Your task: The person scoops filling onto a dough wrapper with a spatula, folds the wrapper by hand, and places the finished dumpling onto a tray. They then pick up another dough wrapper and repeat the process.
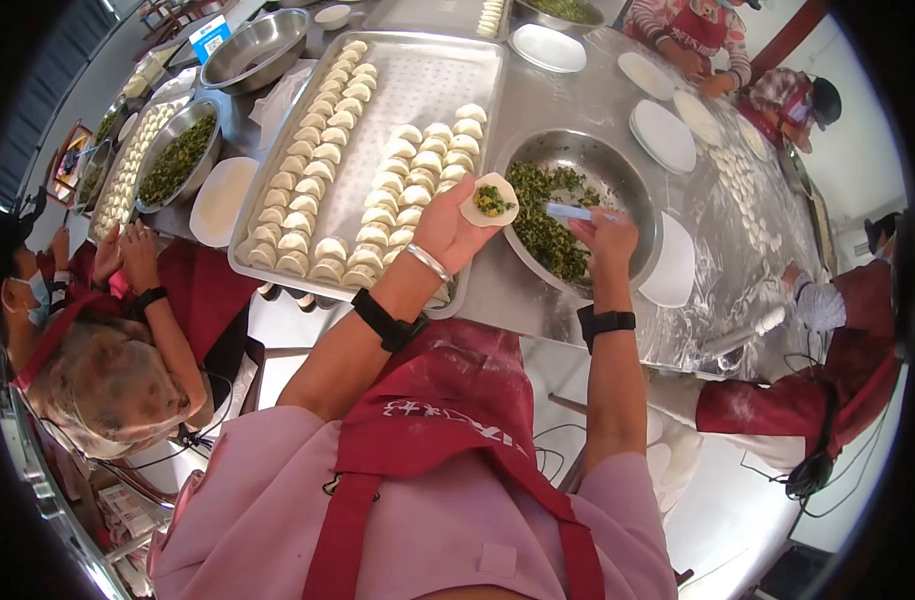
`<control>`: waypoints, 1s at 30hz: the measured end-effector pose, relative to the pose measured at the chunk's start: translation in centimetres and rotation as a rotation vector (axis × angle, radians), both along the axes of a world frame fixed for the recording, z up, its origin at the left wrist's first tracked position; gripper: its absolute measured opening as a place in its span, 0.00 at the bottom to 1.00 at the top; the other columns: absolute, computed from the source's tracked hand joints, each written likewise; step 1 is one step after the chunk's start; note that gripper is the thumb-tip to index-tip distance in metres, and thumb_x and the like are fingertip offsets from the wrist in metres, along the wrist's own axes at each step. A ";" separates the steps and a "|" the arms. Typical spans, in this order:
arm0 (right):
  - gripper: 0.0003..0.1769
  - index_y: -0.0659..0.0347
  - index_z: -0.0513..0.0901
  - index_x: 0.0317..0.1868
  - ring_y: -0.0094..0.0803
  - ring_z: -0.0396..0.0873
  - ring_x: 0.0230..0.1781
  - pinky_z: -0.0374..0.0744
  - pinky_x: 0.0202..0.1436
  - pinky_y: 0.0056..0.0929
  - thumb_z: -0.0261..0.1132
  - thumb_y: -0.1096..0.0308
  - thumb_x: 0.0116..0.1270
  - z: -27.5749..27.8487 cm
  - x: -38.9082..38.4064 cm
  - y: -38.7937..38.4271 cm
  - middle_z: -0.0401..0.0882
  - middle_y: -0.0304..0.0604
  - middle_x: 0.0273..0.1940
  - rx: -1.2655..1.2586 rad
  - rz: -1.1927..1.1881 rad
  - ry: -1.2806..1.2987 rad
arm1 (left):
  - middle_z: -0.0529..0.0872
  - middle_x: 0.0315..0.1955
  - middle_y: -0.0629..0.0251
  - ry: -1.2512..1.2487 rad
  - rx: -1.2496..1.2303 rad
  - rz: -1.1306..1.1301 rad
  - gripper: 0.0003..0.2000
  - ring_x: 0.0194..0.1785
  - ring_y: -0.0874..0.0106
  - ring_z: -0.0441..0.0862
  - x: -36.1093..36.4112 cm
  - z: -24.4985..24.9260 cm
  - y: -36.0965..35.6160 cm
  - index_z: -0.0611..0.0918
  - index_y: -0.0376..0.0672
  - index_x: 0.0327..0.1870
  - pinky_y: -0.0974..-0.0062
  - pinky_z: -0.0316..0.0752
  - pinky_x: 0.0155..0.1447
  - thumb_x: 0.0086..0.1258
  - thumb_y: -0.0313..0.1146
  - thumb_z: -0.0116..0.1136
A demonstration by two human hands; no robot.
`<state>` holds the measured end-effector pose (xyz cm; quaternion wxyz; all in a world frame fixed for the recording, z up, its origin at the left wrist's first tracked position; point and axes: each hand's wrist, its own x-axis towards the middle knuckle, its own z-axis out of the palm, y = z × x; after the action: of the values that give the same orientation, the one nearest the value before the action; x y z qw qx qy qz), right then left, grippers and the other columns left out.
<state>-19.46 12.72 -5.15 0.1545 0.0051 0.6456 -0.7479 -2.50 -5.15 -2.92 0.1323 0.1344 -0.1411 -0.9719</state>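
Note:
A round dough wrapper (507, 215) with green and yellow filling (492, 201) at its centre rests on the fingers of my left hand (451, 228), beside the bowl's left rim. My right hand (607, 238) is closed around a light blue-grey spatula (569, 211), whose flat end is over the filling in the bowl. The steel bowl (632, 200) holds chopped green filling (552, 235), mostly on its left side. Left of it, a metal tray (387, 80) carries rows of folded dumplings (329, 135), partly hidden by my left hand and forearm.
White plates (669, 262) lie right of the bowl, with more plates (662, 136) behind. Loose dough pieces (742, 195) and a rolling pin (742, 335) are on the floury table (702, 285). Other people stand left, right and back right. Another filling bowl (180, 155) is left.

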 end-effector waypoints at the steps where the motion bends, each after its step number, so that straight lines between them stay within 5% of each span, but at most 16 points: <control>1: 0.12 0.83 0.75 0.48 0.45 0.87 0.33 0.91 0.36 0.31 0.58 0.78 0.70 0.0 0.0 0.2 0.81 0.60 0.38 -0.050 -0.005 -0.030 | 0.74 0.61 0.49 -0.001 0.003 0.003 0.20 0.65 0.58 0.73 0.0 0.2 -0.1 0.65 0.30 0.65 0.58 0.68 0.73 0.83 0.37 0.40; 8: 0.15 0.86 0.73 0.50 0.56 0.84 0.46 0.89 0.49 0.35 0.58 0.79 0.69 0.3 -0.1 2.2 0.78 0.67 0.48 -0.260 0.019 -0.171 | 0.74 0.60 0.51 -0.026 -0.020 0.011 0.19 0.64 0.59 0.74 -0.5 0.5 0.2 0.66 0.31 0.64 0.58 0.69 0.72 0.83 0.38 0.40; 14: 0.13 0.83 0.73 0.51 0.52 0.86 0.43 0.90 0.47 0.34 0.56 0.78 0.72 3.9 2.7 2.8 0.80 0.62 0.44 -0.355 0.025 -0.108 | 0.76 0.59 0.52 0.033 -0.035 -0.026 0.18 0.64 0.60 0.75 -2.2 -0.2 1.2 0.68 0.32 0.63 0.59 0.70 0.72 0.83 0.37 0.39; 20: 0.10 0.73 0.81 0.49 0.44 0.87 0.44 0.85 0.51 0.33 0.60 0.77 0.72 6.2 9.5 1.5 0.85 0.56 0.44 0.014 0.042 0.477 | 0.77 0.59 0.53 0.049 -0.022 -0.042 0.18 0.63 0.61 0.76 -3.1 1.0 2.3 0.69 0.31 0.63 0.59 0.71 0.71 0.83 0.37 0.39; 23: 0.08 0.67 0.85 0.45 0.43 0.87 0.44 0.83 0.52 0.34 0.63 0.79 0.68 5.3 11.8 1.9 0.87 0.52 0.44 0.446 0.080 1.201 | 0.78 0.58 0.53 -0.005 -0.045 -0.019 0.18 0.62 0.61 0.76 -3.0 1.6 2.4 0.70 0.31 0.62 0.59 0.71 0.70 0.83 0.37 0.40; 24: 0.09 0.65 0.86 0.44 0.46 0.86 0.45 0.82 0.52 0.36 0.63 0.81 0.65 4.9 12.0 1.8 0.87 0.50 0.44 0.388 0.107 1.286 | 0.78 0.58 0.53 -0.012 -0.063 -0.016 0.18 0.62 0.61 0.77 -2.8 1.8 2.4 0.70 0.31 0.62 0.59 0.72 0.70 0.83 0.37 0.40; 27: 0.08 0.64 0.87 0.43 0.40 0.86 0.45 0.82 0.52 0.34 0.63 0.80 0.66 5.2 12.1 2.4 0.87 0.48 0.43 0.476 0.119 1.337 | 0.78 0.57 0.53 0.046 -0.052 -0.061 0.18 0.61 0.61 0.77 -2.4 0.5 2.2 0.70 0.31 0.61 0.59 0.72 0.69 0.83 0.37 0.40; 30: 0.07 0.68 0.85 0.45 0.38 0.87 0.43 0.84 0.49 0.32 0.62 0.79 0.69 6.9 12.2 3.8 0.87 0.49 0.42 0.380 0.107 0.912 | 0.78 0.57 0.53 0.072 -0.040 -0.095 0.18 0.61 0.61 0.77 -1.5 0.1 2.0 0.70 0.32 0.61 0.59 0.72 0.69 0.83 0.38 0.40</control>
<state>-7.22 16.55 1.75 -0.1091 -0.3275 0.7717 -0.5342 -4.04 -3.18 -2.79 0.0936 0.0897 -0.1618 -0.9783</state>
